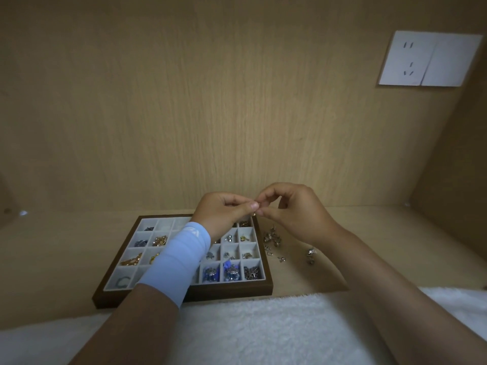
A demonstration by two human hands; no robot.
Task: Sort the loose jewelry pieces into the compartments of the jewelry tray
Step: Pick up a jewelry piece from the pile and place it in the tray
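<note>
A wooden jewelry tray [266,262] with pale grid compartments lies on the desk, and many cells hold gold, silver and blue pieces. My left hand [224,213] and my right hand [292,209] meet above the tray's far right corner. Both pinch one tiny piece of jewelry [255,212] between fingertips; it is mostly hidden. A pile of loose silver pieces [271,239] lies on the desk just right of the tray. A further small piece [311,252] sits farther right. My left forearm, in a light blue sleeve, covers the tray's middle cells.
A white fluffy cloth [263,330] covers the desk's near edge. A wooden back wall rises right behind the tray, and a side wall closes the right. A white wall socket [428,59] is mounted high at the right.
</note>
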